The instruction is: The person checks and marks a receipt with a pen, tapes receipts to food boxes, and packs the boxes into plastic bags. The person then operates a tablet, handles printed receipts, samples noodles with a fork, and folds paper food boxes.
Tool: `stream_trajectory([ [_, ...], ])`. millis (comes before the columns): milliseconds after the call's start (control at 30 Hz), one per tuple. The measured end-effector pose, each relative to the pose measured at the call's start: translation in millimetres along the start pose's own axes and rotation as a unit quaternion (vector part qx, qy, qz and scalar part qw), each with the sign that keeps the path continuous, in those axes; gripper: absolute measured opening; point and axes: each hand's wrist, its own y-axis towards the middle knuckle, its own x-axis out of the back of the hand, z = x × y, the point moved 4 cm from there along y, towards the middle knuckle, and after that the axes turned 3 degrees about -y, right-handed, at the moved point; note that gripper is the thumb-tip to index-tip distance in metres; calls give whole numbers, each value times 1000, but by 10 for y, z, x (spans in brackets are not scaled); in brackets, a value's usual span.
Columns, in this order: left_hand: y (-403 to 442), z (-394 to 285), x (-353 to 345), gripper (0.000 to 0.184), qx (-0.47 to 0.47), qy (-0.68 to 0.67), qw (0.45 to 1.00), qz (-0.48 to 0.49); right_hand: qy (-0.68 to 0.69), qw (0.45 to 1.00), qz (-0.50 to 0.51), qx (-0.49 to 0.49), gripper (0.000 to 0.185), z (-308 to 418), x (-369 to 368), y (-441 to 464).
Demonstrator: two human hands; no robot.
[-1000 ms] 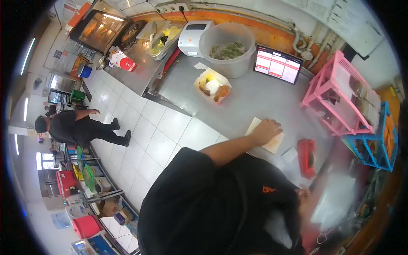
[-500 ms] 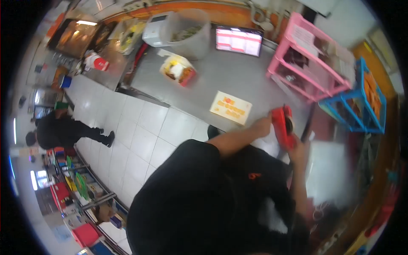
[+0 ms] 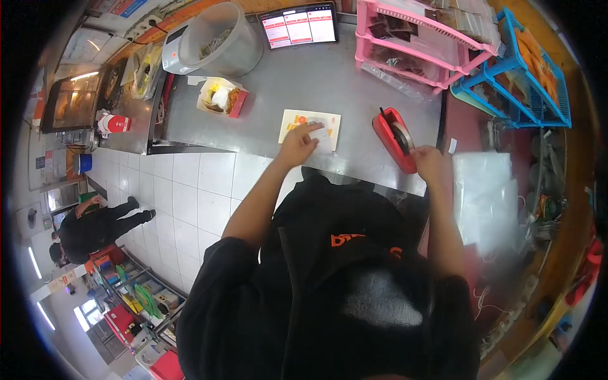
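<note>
White slip (image 3: 324,142) over a card (image 3: 297,118) on the counter (image 3: 304,76), left hand (image 3: 299,145) touching the slip, right hand (image 3: 429,164) at the near end of the red dispenser (image 3: 387,135), cannot tell either grip, food box (image 3: 237,109) left, tablet (image 3: 299,27) far.

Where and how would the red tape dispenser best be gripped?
Probably across the narrow body of the red tape dispenser, coming from the near side, where the right hand is: its long side walls offer purchase, while the tape roll sits exposed on top.
</note>
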Motion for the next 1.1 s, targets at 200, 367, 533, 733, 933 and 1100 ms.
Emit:
stream_trajectory([
  [200, 153, -45, 399, 44, -117, 293, 949, 1, 42, 995, -51, -69, 20, 24, 411, -596],
  [367, 140, 36, 529, 46, -150, 299, 942, -31, 59, 985, -49, -156, 21, -131, 177, -835],
  [533, 158, 144, 563, 52, -173, 325, 930, 2, -40, 985, -92, -142, 25, -411, 112, -671],
  [733, 353, 296, 593, 67, -186, 351, 914, 78, -210, 953, -218, 31, 18, -459, 445, -905],
  [933, 524, 336, 613, 73, -238, 365, 884, 170, 64, 994, -55, 66, 14, 1370, -268, -351],
  [1100, 635, 382, 642, 83, -232, 363, 878, 208, -5, 979, 151, 137, 17, 2385, -1475, 288],
])
